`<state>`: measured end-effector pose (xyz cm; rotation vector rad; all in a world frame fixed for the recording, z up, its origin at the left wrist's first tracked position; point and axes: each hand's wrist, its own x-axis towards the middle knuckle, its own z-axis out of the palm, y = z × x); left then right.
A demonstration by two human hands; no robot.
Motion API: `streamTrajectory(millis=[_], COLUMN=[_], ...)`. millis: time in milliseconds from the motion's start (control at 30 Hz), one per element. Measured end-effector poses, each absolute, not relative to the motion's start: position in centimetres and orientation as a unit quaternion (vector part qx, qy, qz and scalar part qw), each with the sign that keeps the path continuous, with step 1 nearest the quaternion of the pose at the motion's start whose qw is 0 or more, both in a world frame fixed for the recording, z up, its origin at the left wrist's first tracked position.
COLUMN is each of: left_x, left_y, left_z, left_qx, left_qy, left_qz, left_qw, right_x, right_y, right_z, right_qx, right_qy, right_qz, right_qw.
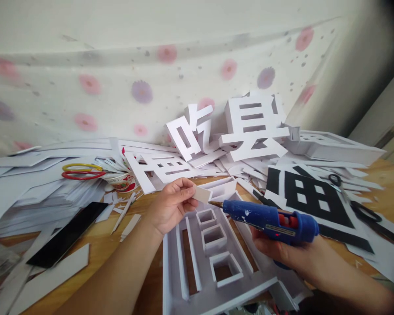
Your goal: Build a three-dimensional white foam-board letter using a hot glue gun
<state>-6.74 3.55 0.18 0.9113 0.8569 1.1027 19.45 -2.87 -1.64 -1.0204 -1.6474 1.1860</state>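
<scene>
Between the thumb and fingers of my left hand (175,202) is a small white foam board piece (202,194), held upright above the work. My right hand (292,258) grips a blue glue gun (265,218), a small red light showing on it. The gun's metal nozzle points left and is at the piece's lower right corner; whether they touch I cannot tell. Below both hands lies a hollow white foam board character (190,245), open side up, with raised walls around its edges and its several square openings. My right hand and the gun cover part of its right side.
White block characters (256,131) lean at the back on scraps. Left are stacked white sheets (65,192), red and yellow-handled scissors (83,171) in a patterned cup (123,181), and a black flat slab (67,234). Right lie a black printed sheet (315,201) and black scissors (367,214).
</scene>
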Motion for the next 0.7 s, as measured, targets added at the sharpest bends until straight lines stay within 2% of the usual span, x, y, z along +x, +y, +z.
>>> streamTrajectory(millis=[133, 300, 533, 700], left_x=[-6.7, -8.2, -19.1, -26.4], left_y=[3.6, 2.1, -1.0, 0.8], left_z=[0.2, 1.0, 1.7, 2.5], left_qx=[0.441, 0.472, 0.477, 0.484], left_qy=[0.392, 0.451, 0.618, 0.750], left_qz=[0.485, 0.521, 0.545, 0.433], left_qw=[0.646, 0.550, 0.306, 0.123], right_x=[19.6, 21.0, 21.5, 22.3], right_y=[-2.7, -2.5, -3.0, -2.3], right_z=[-1.3, -2.3, -2.2, -3.1], right_qx=[-0.436, -0.523, -0.540, -0.554], right_qy=[-0.640, -0.560, -0.512, -0.502], right_qz=[0.437, 0.418, 0.423, 0.441], right_qw=[0.457, 0.489, 0.517, 0.496])
